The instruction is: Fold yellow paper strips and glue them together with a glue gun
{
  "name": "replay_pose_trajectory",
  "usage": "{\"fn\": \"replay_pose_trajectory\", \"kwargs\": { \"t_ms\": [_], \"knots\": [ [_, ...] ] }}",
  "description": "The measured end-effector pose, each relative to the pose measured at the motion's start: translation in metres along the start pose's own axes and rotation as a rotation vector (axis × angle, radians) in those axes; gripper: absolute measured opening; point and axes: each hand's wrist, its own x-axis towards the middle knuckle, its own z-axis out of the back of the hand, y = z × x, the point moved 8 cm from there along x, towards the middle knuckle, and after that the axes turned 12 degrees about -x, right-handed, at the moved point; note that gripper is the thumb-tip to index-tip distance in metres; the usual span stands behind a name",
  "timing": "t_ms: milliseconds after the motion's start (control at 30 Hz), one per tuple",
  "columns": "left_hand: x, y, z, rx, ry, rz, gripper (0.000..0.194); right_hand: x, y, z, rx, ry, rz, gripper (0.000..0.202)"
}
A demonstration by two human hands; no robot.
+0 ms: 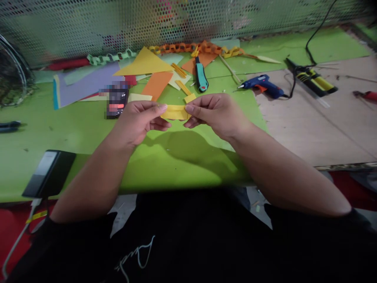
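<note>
A small piece of yellow paper (176, 113), creased lengthwise, is stretched between my two hands above the green table covering. My left hand (145, 116) pinches its left end between thumb and fingers. At the other end, my right hand (207, 112) grips it the same way. Just beyond my right fingers lie a yellow paper strip (184, 88) and a utility knife (201, 74) with a teal and black handle. An orange paper sheet (157, 84) lies behind my left hand.
A paper chain (179, 48) runs along the mesh panel (118, 31) at the back. To the right lie a blue glue gun (262, 85) and a yellow-black tool (315, 79). A phone (117, 100) and a power bank (48, 173) with a cable are on the left.
</note>
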Motion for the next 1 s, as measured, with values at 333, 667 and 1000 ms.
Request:
{"fn": "replay_pose_trajectory", "kwargs": {
  "t_ms": [333,667,1000],
  "knots": [
    [0.004,-0.002,0.003,0.0,-0.033,-0.034,0.036,0.003,-0.001,0.005,-0.012,-0.04,0.069,0.026],
    [-0.002,-0.012,0.004,0.064,0.005,-0.111,0.042,0.002,-0.002,0.007,0.041,-0.046,0.005,0.027],
    [-0.003,-0.012,0.006,0.075,-0.025,-0.109,0.032,0.002,-0.003,0.006,0.088,-0.035,-0.07,0.018]
  ]
}}
